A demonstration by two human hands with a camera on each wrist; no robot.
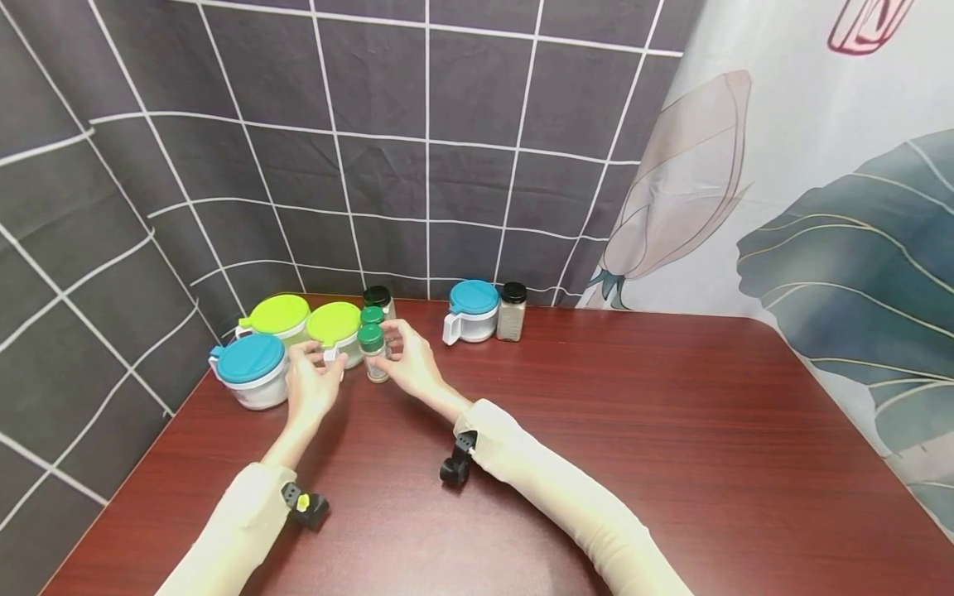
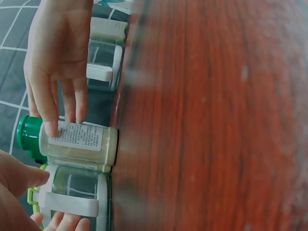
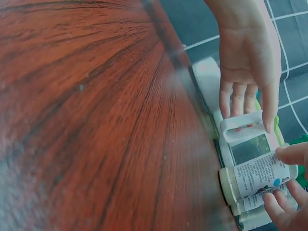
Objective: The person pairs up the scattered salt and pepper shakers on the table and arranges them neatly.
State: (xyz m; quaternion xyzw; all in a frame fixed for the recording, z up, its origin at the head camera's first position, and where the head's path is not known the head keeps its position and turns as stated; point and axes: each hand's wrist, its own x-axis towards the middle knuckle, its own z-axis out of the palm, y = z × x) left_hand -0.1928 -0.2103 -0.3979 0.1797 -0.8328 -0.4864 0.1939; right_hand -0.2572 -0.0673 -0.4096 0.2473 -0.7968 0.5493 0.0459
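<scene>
My left hand [image 1: 310, 385] is at the front of a clear jar with a lime-green lid [image 1: 333, 322]; its thumb and fairly straight fingers lie on either side of the white handle [image 3: 243, 126]. From the right, my right hand [image 1: 411, 364] reaches to a green-capped shaker bottle [image 1: 375, 356]. The thumb [image 2: 50, 129] touches the bottle's printed label, and the other fingers extend toward its far side. A second green-capped bottle [image 1: 371, 315] stands behind, partly hidden. Both bottles are upright beside the lime-lidded jar.
Left of my left hand stand a blue-lidded jar [image 1: 253, 372] and another lime-lidded jar [image 1: 279, 314]. A black-capped bottle [image 1: 378, 295] is behind the green-capped ones. Farther right, a blue-lidded jar [image 1: 474, 310] and a black-capped bottle [image 1: 512, 313] stand near the tiled backdrop [image 1: 477, 190].
</scene>
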